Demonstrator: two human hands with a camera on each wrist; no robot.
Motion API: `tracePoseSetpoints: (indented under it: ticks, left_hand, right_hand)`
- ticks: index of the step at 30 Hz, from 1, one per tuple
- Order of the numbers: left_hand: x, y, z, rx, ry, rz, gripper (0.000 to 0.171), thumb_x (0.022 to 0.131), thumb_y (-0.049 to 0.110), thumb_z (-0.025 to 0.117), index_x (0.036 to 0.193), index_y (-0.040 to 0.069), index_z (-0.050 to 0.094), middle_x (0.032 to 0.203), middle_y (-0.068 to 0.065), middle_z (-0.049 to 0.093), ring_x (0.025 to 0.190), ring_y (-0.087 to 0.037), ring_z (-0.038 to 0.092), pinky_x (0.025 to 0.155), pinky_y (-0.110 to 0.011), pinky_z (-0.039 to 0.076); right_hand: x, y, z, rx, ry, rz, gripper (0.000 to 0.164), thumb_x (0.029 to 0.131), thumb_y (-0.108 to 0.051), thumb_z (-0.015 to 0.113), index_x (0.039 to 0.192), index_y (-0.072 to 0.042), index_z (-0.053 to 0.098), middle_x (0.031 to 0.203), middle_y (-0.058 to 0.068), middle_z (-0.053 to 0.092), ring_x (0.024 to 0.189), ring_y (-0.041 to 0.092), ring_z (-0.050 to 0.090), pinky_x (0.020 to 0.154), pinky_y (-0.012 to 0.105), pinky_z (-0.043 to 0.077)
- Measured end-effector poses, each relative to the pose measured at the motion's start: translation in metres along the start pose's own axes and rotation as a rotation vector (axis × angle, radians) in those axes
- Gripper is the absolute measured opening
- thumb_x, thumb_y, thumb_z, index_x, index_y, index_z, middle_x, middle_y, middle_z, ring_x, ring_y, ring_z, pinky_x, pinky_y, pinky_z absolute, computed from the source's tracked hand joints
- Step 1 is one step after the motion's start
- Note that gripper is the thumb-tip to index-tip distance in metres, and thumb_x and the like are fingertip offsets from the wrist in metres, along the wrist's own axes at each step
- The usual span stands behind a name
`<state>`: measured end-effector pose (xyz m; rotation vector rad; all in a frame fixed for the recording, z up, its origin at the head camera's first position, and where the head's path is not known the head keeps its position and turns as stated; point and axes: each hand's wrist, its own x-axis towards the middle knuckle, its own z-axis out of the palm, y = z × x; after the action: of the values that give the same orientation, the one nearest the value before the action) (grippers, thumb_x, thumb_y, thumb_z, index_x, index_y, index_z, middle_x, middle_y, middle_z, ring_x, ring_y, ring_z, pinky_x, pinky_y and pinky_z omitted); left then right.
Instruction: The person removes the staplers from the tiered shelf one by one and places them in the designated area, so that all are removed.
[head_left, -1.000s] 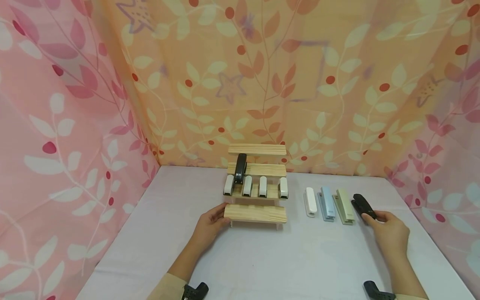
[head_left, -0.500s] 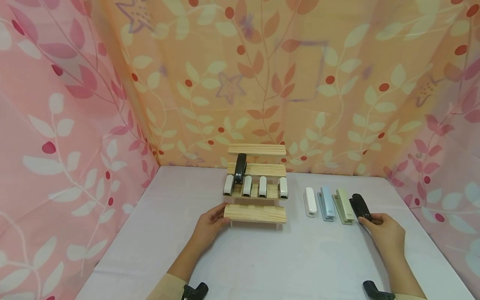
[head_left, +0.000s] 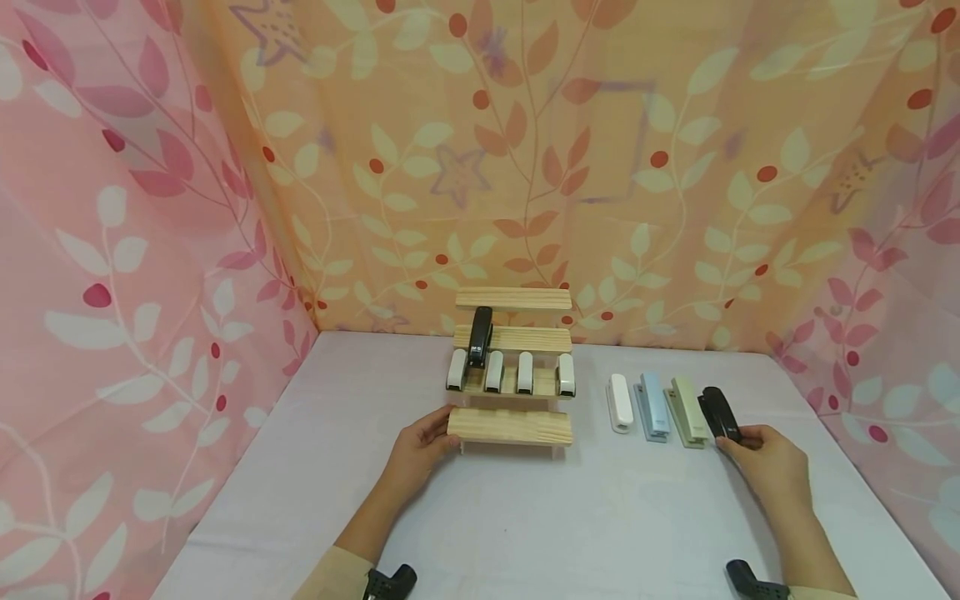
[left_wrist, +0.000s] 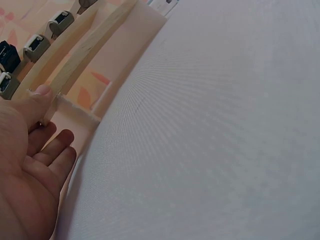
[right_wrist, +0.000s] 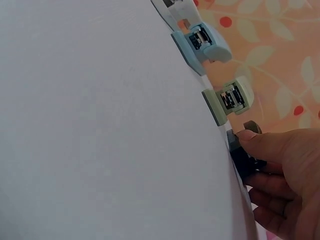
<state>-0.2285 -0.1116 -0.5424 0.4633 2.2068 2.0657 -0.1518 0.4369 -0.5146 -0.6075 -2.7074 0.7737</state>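
My left hand (head_left: pixel 422 450) grips the left end of the lowest board of a stepped wooden rack (head_left: pixel 517 427); in the left wrist view its thumb lies on the board and its fingers are below. At the table's right, my right hand (head_left: pixel 774 467) pinches the near end of a black stapler (head_left: pixel 721 412), which sits on the cloth. To its left stand a green stapler (head_left: pixel 688 412), a blue stapler (head_left: pixel 654 407) and a white stapler (head_left: pixel 620 403) in a row. The right wrist view shows the thumb and fingers on the black stapler (right_wrist: pixel 242 159).
Several small white staplers (head_left: pixel 526 373) stand on the rack's second board from the bottom. Another black stapler (head_left: pixel 481 337) leans across the rack's left side. White cloth (head_left: pixel 570 525) covers the table. Patterned curtains (head_left: pixel 525 167) enclose the back and sides.
My right hand has shifted the black stapler slightly left, nearer the green one, and straightened it a little. The left hand and rack stay in place.
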Motion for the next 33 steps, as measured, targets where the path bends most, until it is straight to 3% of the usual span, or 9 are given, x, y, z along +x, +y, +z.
tracePoseSetpoints:
  ticks: [5, 14, 22, 33]
  left_hand:
    - [-0.001, 0.001, -0.001, 0.017, 0.006, -0.007, 0.061, 0.092, 0.012, 0.077, 0.148, 0.005, 0.053, 0.148, -0.015, 0.057, 0.134, -0.03, 0.057, 0.101, -0.021, 0.053]
    - [-0.001, 0.003, 0.0, 0.011, 0.006, -0.004, 0.061, 0.092, 0.013, 0.077, 0.148, 0.006, 0.054, 0.149, -0.014, 0.056, 0.135, -0.03, 0.057, 0.101, -0.021, 0.053]
    - [-0.001, 0.004, 0.0, 0.011, 0.004, 0.003, 0.06, 0.092, 0.012, 0.076, 0.148, 0.004, 0.053, 0.149, -0.016, 0.056, 0.134, -0.032, 0.057, 0.1, -0.021, 0.054]
    - [-0.003, 0.004, 0.0, 0.019, 0.007, 0.0, 0.06, 0.092, 0.011, 0.076, 0.148, 0.005, 0.053, 0.147, -0.016, 0.057, 0.134, -0.031, 0.057, 0.099, -0.02, 0.054]
  right_hand:
    - [-0.001, -0.009, -0.019, -0.054, -0.082, -0.064, 0.059, 0.095, -0.045, 0.071, 0.122, 0.007, 0.066, 0.11, 0.027, 0.073, 0.107, 0.053, 0.061, 0.08, 0.062, 0.048]
    - [-0.004, -0.039, -0.037, -0.02, -0.109, -0.124, 0.054, 0.102, -0.045, 0.061, 0.129, 0.002, 0.063, 0.123, 0.031, 0.066, 0.116, 0.053, 0.057, 0.088, 0.067, 0.048]
    - [-0.012, -0.083, -0.036, 0.032, -0.116, -0.279, 0.05, 0.102, -0.045, 0.062, 0.129, -0.004, 0.066, 0.123, 0.026, 0.07, 0.111, 0.047, 0.065, 0.083, 0.059, 0.06]
    - [-0.02, -0.147, -0.03, 0.133, -0.077, -0.416, 0.052, 0.102, -0.049, 0.061, 0.136, -0.01, 0.064, 0.127, 0.022, 0.069, 0.117, 0.049, 0.063, 0.097, 0.07, 0.049]
